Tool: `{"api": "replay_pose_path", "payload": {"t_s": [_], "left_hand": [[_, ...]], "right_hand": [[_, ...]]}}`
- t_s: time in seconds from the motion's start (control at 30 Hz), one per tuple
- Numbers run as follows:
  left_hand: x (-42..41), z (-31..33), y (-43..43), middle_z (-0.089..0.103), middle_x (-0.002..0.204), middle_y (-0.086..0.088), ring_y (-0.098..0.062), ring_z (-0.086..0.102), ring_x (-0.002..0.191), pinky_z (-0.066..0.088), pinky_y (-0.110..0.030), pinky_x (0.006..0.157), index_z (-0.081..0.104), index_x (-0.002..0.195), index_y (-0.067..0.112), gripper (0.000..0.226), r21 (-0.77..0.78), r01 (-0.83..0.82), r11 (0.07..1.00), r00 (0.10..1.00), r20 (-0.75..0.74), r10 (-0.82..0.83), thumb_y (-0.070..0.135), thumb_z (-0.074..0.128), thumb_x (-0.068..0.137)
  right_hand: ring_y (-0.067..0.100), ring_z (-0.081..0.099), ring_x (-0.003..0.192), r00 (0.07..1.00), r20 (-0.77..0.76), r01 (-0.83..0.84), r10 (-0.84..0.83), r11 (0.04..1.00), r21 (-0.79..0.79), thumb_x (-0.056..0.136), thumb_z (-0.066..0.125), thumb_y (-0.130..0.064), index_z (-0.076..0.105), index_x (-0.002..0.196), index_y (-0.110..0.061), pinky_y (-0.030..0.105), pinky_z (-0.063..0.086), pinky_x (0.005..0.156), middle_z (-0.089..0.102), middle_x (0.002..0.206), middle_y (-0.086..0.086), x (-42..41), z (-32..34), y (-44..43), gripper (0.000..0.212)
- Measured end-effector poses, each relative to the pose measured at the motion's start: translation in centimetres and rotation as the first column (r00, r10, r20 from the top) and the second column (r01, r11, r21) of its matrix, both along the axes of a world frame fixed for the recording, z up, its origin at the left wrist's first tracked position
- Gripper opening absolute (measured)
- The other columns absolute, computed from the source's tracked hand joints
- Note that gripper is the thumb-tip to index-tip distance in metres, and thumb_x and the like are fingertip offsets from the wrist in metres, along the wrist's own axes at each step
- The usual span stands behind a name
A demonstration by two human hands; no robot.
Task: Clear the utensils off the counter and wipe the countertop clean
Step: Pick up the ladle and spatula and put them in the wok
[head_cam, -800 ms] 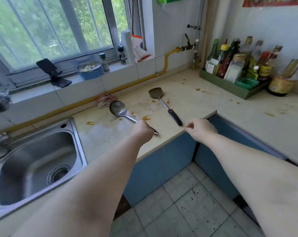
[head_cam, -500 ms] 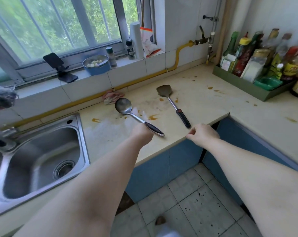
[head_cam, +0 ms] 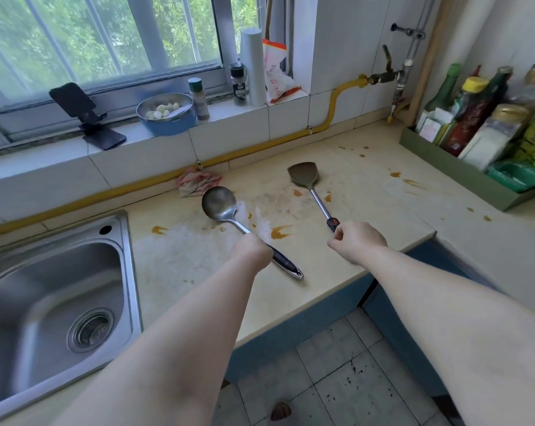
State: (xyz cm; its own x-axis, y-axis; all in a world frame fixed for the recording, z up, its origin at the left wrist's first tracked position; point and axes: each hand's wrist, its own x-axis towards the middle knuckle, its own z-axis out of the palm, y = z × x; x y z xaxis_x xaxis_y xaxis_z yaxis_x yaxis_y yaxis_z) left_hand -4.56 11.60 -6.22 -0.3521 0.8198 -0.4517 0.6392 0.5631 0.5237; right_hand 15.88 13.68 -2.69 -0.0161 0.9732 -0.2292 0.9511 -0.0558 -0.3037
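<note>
Grasping both utensils to clear them | our left hand point(head_cam: 254, 252) grips ladle point(head_cam: 219, 206) mid-handle, centre frame | right hand point(head_cam: 357, 241) curls round spatula point(head_cam: 303, 175) handle-end

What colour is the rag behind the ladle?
The rag is pink and white; head view.

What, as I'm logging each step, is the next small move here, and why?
Probably lift both utensils and carry them to the sink. The left hand curls over the handle of the ladle and the right hand over the handle end of the spatula, yet both lie on the stained countertop, which cannot be wiped until they go.
</note>
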Motion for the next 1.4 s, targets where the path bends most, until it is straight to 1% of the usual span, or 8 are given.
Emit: {"api": "replay_pose_path", "payload": {"t_s": [0.27, 0.4, 0.5, 0.63, 0.93, 1.13, 1.3, 1.4], "left_hand": [[0.5, -1.7, 2.1, 0.053, 0.070, -0.006, -0.021, 0.049, 0.056, 0.042, -0.028, 0.056, 0.052, 0.085, 0.007, 0.008, -0.111, -0.026, 0.994, 1.000, 0.009, 0.027, 0.014, 0.048, 0.084], [1.4, -2.3, 2.8, 0.058, 0.082, -0.007, -0.026, 0.067, 0.075, 0.057, -0.032, 0.066, 0.040, 0.116, 0.003, 0.039, -0.131, -0.177, 0.976, 0.980, 0.070, 0.187, 0.023, 0.054, 0.085], [2.4, -2.6, 3.4, 0.057, 0.082, -0.008, -0.031, 0.069, 0.088, 0.058, -0.042, 0.083, 0.027, 0.117, 0.007, 0.049, -0.140, -0.274, 0.952, 0.952, 0.101, 0.289, 0.031, 0.058, 0.088], [3.3, -3.5, 3.8, 0.063, 0.091, -0.012, -0.034, 0.068, 0.093, 0.057, -0.045, 0.086, 0.024, 0.110, 0.011, 0.053, -0.136, -0.346, 0.928, 0.926, 0.112, 0.361, 0.037, 0.062, 0.085], [4.3, -3.8, 3.9, 0.063, 0.097, -0.012, -0.038, 0.068, 0.090, 0.059, -0.043, 0.080, 0.028, 0.103, 0.011, 0.042, -0.156, -0.433, 0.888, 0.897, 0.028, 0.442, 0.021, 0.059, 0.077], [4.8, -1.1, 3.5, 0.072, 0.081, -0.009, -0.031, 0.071, 0.070, 0.059, -0.033, 0.071, 0.061, 0.088, 0.009, 0.033, -0.075, -0.516, 0.853, 0.848, 0.099, 0.521, 0.036, 0.049, 0.073], [4.2, 0.8, 3.8, 0.066, 0.093, -0.020, -0.029, 0.060, 0.061, 0.043, -0.023, 0.039, 0.045, 0.112, -0.001, 0.035, -0.014, -0.726, 0.688, 0.656, 0.287, 0.698, 0.013, 0.043, 0.080], [4.4, 1.4, 4.0, 0.064, 0.103, -0.021, -0.029, 0.057, 0.060, 0.039, -0.025, 0.042, 0.037, 0.108, 0.007, 0.025, 0.061, -0.711, 0.700, 0.689, 0.254, 0.678, 0.017, 0.048, 0.088]], "right_hand": [[0.026, 0.062, 0.091, 1.000, 0.012, 0.008, -0.007, 1.000, -0.004, 0.091, 0.049, -0.027, 0.067, 0.101, -0.026, 0.027, 0.045, 0.068, 0.068, 0.101, 0.003, 0.7, -2.1, 2.8, 0.021], [0.027, 0.062, 0.093, 0.999, 0.037, 0.001, -0.001, 1.000, 0.004, 0.092, 0.048, -0.020, 0.067, 0.105, -0.024, 0.028, 0.047, 0.070, 0.067, 0.105, 0.005, 1.4, -2.4, 4.2, 0.024], [0.028, 0.062, 0.094, 0.999, 0.046, -0.022, 0.022, 1.000, -0.005, 0.091, 0.049, -0.018, 0.068, 0.104, -0.023, 0.031, 0.051, 0.075, 0.067, 0.106, 0.006, 1.8, -2.5, 5.1, 0.023], [0.028, 0.062, 0.099, 0.999, 0.026, -0.036, 0.036, 0.999, -0.025, 0.090, 0.048, -0.015, 0.067, 0.102, -0.027, 0.031, 0.051, 0.078, 0.066, 0.109, 0.004, 2.7, -3.1, 6.2, 0.025], [0.025, 0.059, 0.091, 0.997, 0.017, -0.076, 0.077, 0.996, -0.049, 0.088, 0.052, -0.020, 0.067, 0.097, -0.028, 0.026, 0.046, 0.073, 0.067, 0.107, 0.002, 4.8, -4.0, 8.8, 0.019], [0.024, 0.057, 0.087, 0.983, 0.044, -0.177, 0.180, 0.981, -0.076, 0.087, 0.048, -0.013, 0.067, 0.099, -0.027, 0.026, 0.044, 0.068, 0.066, 0.107, 0.003, 4.0, -3.8, 9.8, 0.026], [0.025, 0.060, 0.099, 0.943, 0.079, -0.315, 0.324, 0.943, -0.108, 0.089, 0.045, -0.012, 0.065, 0.105, -0.026, 0.027, 0.046, 0.073, 0.064, 0.112, 0.002, 2.7, -2.6, 9.9, 0.030], [0.022, 0.057, 0.091, 0.934, 0.083, -0.340, 0.349, 0.935, -0.098, 0.088, 0.047, -0.012, 0.065, 0.103, -0.027, 0.027, 0.045, 0.071, 0.064, 0.111, 0.001, 2.3, -1.8, 10.1, 0.028]]}}
